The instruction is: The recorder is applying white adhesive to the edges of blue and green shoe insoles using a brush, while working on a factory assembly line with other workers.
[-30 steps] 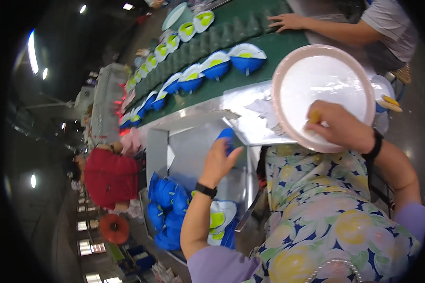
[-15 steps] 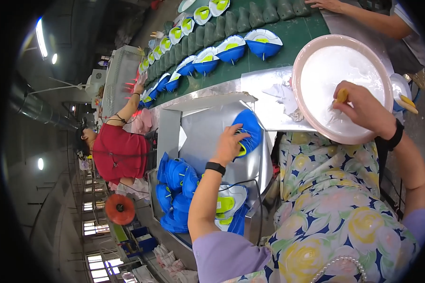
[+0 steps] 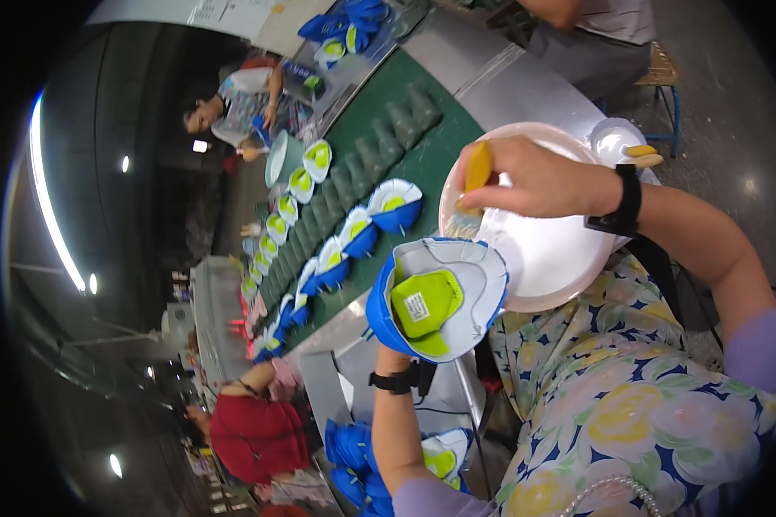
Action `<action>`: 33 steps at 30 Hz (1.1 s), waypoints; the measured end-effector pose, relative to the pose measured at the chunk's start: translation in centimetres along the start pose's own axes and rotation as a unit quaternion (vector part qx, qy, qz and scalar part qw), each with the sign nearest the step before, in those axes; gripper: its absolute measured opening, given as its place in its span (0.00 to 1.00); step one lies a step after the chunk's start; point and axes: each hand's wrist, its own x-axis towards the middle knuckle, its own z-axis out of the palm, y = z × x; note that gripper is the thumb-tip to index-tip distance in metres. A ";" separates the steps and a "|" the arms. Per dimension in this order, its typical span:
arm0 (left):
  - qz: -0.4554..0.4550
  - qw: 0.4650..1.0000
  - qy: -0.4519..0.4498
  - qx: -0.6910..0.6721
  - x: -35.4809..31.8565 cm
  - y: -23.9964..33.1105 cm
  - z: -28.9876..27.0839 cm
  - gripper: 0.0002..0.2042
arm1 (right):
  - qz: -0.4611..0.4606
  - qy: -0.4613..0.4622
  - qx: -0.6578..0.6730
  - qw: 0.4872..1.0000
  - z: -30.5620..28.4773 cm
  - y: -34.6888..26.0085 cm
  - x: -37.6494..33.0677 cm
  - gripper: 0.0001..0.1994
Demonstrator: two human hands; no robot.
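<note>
Currently the right hand (image 3: 526, 179) is closed around a brush (image 3: 478, 167), nearly upright lengthwise, bristles down beside the blue shoe upper (image 3: 466, 302) that the left hand (image 3: 394, 358) (fingers hidden, spread unclear) supports near the basin (image 3: 545, 298), lining toward the camera.

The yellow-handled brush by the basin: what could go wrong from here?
The basin's glossy white contents might drip from the yellow-handled brush in the right hand, whose bristles appear close to the blue shoe upper. That upper overlaps the basin in this view, so it could touch the rim and get smeared.
</note>
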 end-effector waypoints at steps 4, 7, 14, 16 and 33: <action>0.002 1.000 -0.017 -0.015 1.0 -0.4 2.9 0.24 | 0.009 0.043 -0.105 0.994 -0.9 -0.1 -0.8 0.13; -0.007 1.000 -0.005 -0.028 0.9 -1.4 5.1 0.24 | 0.110 0.126 -0.100 0.981 -0.8 -0.2 -2.0 0.17; -0.035 0.997 0.029 -0.068 4.4 -1.2 7.5 0.25 | 0.242 0.122 0.026 0.962 2.5 1.7 -4.1 0.17; -0.040 0.995 0.039 -0.080 4.3 -0.7 6.9 0.26 | 0.262 0.106 0.052 0.958 2.9 1.6 -4.5 0.16; -0.269 0.800 -0.145 -0.517 -1.1 -5.9 4.7 0.28 | -0.203 0.023 0.078 0.976 2.4 -1.5 -4.6 0.10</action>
